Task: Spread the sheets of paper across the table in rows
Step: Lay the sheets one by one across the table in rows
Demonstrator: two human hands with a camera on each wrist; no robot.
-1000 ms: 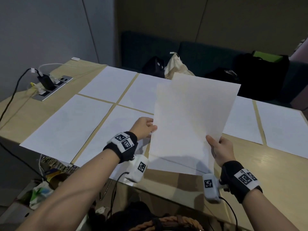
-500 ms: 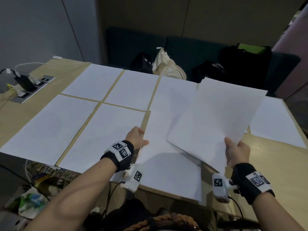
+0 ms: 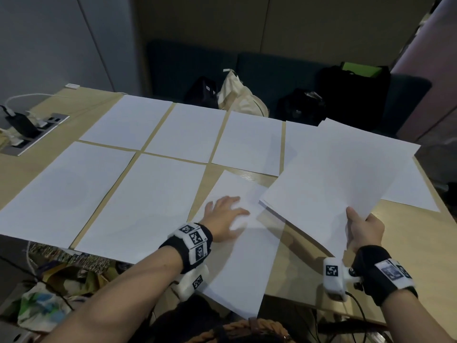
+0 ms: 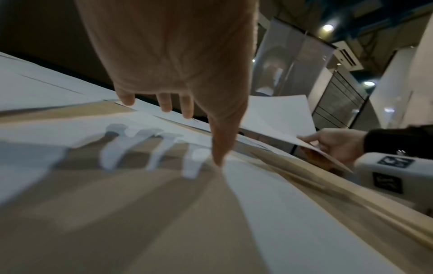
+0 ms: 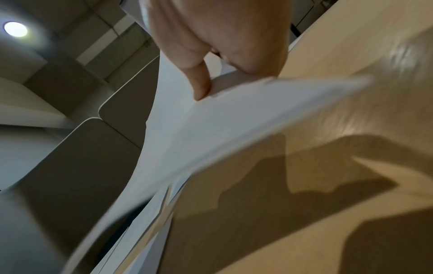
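On the wooden counter (image 3: 408, 233) lie white sheets of paper in two rows: a far row (image 3: 188, 132) running from left to right and a near row (image 3: 61, 191) of two sheets at the left, with narrow strips of wood showing between them. Third in the near row, a loose sheet (image 3: 247, 263) lies slightly askew, its near edge hanging past the counter's edge. The left hand (image 3: 226, 215) rests flat on this sheet, fingers straight and spread, its grip open. To the right, the right hand (image 3: 366, 231) has its grip closed on the near corner of a thin stack of sheets (image 3: 338, 179), thumb on top, holding it tilted above the counter. Beyond the far edge, dark bags (image 3: 351, 92) and a pale cloth bag (image 3: 237, 95) sit on a bench. A power outlet panel (image 3: 37, 132) with plugged cables is set in the counter's left end
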